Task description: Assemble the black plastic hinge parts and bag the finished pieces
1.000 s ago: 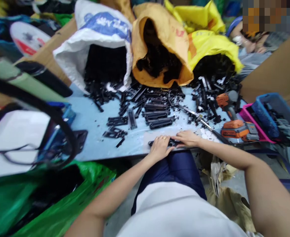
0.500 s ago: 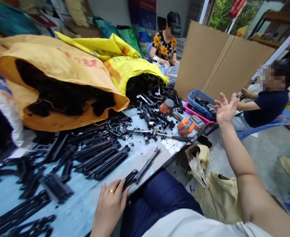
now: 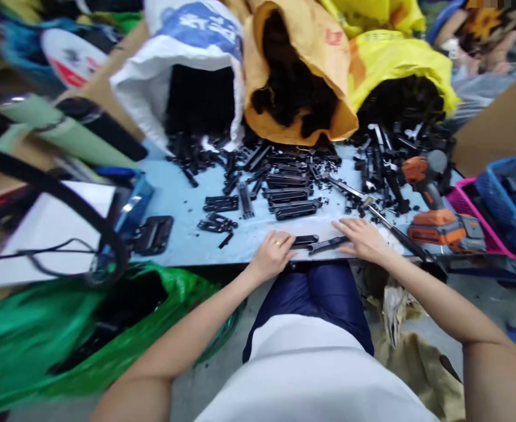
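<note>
On the blue-covered table's front edge, my left hand (image 3: pixel 273 253), with a ring on it, has its fingers curled round the near end of a short black bar (image 3: pixel 306 240). Beside that bar lies a dark open-ended wrench (image 3: pixel 325 245). My right hand (image 3: pixel 365 239) rests over the wrench's right end with fingers spread, and its palm side is hidden. Just behind the hands are stacked long black parts (image 3: pixel 295 208). A hammer-like tool with a metal shaft (image 3: pixel 383 217) lies slanting past my right hand.
An orange cordless impact driver (image 3: pixel 433 225) stands at right, near a pink basket (image 3: pixel 464 196) and a blue basket (image 3: pixel 510 193). White (image 3: pixel 139 76), orange (image 3: pixel 328 64) and yellow (image 3: pixel 402 53) sacks of black parts line the back. A green bag (image 3: pixel 20 346) lies low at left.
My view has swung left and down. My right hand has come down from the raised, open-palm position to the wrench on the table. My left hand stays by the black bar.
</note>
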`<state>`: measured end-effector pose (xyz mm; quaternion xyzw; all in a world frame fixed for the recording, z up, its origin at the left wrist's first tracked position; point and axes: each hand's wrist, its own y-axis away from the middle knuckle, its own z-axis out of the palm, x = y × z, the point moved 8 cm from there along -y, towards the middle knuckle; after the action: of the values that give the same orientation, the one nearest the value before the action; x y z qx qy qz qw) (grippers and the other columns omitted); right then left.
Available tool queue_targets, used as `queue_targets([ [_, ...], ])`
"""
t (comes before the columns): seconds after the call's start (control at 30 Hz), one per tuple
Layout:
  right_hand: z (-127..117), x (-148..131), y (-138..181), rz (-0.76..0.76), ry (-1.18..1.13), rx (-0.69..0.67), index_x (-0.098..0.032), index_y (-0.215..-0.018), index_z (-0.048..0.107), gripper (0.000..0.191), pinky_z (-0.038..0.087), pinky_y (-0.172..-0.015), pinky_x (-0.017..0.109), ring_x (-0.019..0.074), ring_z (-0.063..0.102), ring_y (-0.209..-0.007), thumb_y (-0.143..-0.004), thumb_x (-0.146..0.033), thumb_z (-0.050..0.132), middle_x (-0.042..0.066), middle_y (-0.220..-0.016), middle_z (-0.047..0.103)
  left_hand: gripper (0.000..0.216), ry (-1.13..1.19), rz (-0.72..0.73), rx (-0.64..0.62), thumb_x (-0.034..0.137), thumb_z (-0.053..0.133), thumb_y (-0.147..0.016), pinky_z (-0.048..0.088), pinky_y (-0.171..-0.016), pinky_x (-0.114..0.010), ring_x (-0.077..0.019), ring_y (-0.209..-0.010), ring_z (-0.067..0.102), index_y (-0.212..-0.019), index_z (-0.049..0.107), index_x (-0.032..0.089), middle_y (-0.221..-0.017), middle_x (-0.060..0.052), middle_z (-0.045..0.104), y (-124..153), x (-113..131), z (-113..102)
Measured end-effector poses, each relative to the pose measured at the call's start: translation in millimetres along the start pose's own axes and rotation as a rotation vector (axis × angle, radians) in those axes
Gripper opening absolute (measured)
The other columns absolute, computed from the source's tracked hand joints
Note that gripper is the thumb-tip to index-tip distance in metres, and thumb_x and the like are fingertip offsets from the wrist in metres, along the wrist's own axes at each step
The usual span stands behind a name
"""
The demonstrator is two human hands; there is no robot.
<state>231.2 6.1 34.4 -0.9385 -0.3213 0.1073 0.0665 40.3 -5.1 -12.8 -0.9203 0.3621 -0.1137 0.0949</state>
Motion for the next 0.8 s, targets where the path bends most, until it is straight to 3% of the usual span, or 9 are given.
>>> queue_targets([
  [0.07,31.0,-16.2,-5.0,-0.125,0.148,-0.045,-0.014,-0.112,0.056,0.060,0.041,-0.068,0.034,0.0243,0.056,-0.083,-0.079,-0.063,0.045,0.016,-0.098,0.062,0.039,-0.023,0.086,-0.078,0.034,0.044,-0.087,0.036,-0.097,-0.042,-0.0248,-0.111,0.051,-0.118,0.051,0.012,-0.118,-0.016,0.057,-3.0,9.0,4.9],
  [0.13,46.9,-16.3,-9.8,-0.183,0.232,-0.041,-0.013,-0.090,0.063,0.057,0.038,-0.061,0.031,0.0213,0.055,-0.070,-0.081,-0.064,0.040,0.012,-0.077,0.062,0.048,-0.049,0.126,-0.152,0.039,0.048,-0.085,0.037,-0.094,-0.040,-0.0263,-0.111,0.051,-0.123,0.047,0.009,-0.123,-0.018,0.053,-10.0,14.3,10.2],
  [0.23,52.2,-6.0,-19.1,-0.211,0.270,-0.018,-0.016,-0.063,0.058,0.059,0.032,-0.052,0.028,0.0176,0.051,-0.056,-0.084,-0.063,0.030,0.008,-0.055,0.055,0.051,-0.051,0.077,-0.231,0.044,0.047,-0.085,0.043,-0.079,-0.033,-0.0247,-0.095,0.058,-0.119,0.050,0.006,-0.105,-0.018,0.062,-30.1,9.0,16.4],
  [0.33,43.5,-0.9,-25.5,-0.216,0.241,-0.007,-0.017,-0.058,0.055,0.063,0.026,-0.046,0.027,0.0147,0.046,-0.049,-0.087,-0.062,0.021,0.006,-0.050,0.051,0.044,0.021,-0.031,-0.253,0.044,0.035,-0.090,0.043,-0.064,-0.027,-0.0208,-0.079,0.061,-0.094,0.063,0.010,-0.081,-0.013,0.066,-49.2,-3.0,18.2],
  [0.4,33.0,-7.9,-25.6,-0.255,0.188,-0.011,-0.017,-0.056,0.052,0.065,0.024,-0.045,0.026,0.0133,0.045,-0.046,-0.088,-0.061,0.016,0.005,-0.048,0.050,0.048,0.079,-0.061,-0.209,0.043,0.030,-0.092,0.041,-0.059,-0.025,-0.0185,-0.072,0.062,-0.079,0.065,0.013,-0.072,-0.010,0.066,-53.7,-5.2,14.7],
  [0.57,4.4,-35.5,-24.0,-0.353,0.137,0.010,-0.018,-0.056,0.048,0.059,0.025,-0.047,0.024,0.0118,0.043,-0.045,-0.092,-0.053,0.018,0.003,-0.048,0.048,0.052,0.055,-0.071,0.020,0.038,0.025,-0.094,0.039,-0.052,-0.023,-0.0155,-0.061,0.060,-0.069,0.063,0.013,-0.063,-0.008,0.065,-44.6,-0.6,-3.6],
  [0.7,-4.6,-49.8,-29.4,-0.374,0.062,0.033,-0.018,-0.055,0.045,0.055,0.024,-0.045,0.024,0.0104,0.040,-0.042,-0.093,-0.050,0.022,0.001,-0.047,0.046,0.057,0.048,0.067,0.095,0.044,0.024,-0.093,0.038,-0.049,-0.022,-0.0140,-0.053,0.057,-0.061,0.059,0.014,-0.055,-0.007,0.061,-31.0,6.3,-18.8],
  [0.8,-16.0,-71.3,-25.2,-0.445,-0.198,0.064,-0.018,-0.053,0.042,0.056,0.024,-0.044,0.023,0.0101,0.039,-0.042,-0.092,-0.052,0.020,0.000,-0.045,0.042,0.061,0.173,0.136,0.203,0.045,0.017,-0.094,0.035,-0.046,-0.021,-0.0118,-0.046,0.052,-0.056,0.054,0.015,-0.049,-0.005,0.057,-12.6,17.6,-46.0],
])
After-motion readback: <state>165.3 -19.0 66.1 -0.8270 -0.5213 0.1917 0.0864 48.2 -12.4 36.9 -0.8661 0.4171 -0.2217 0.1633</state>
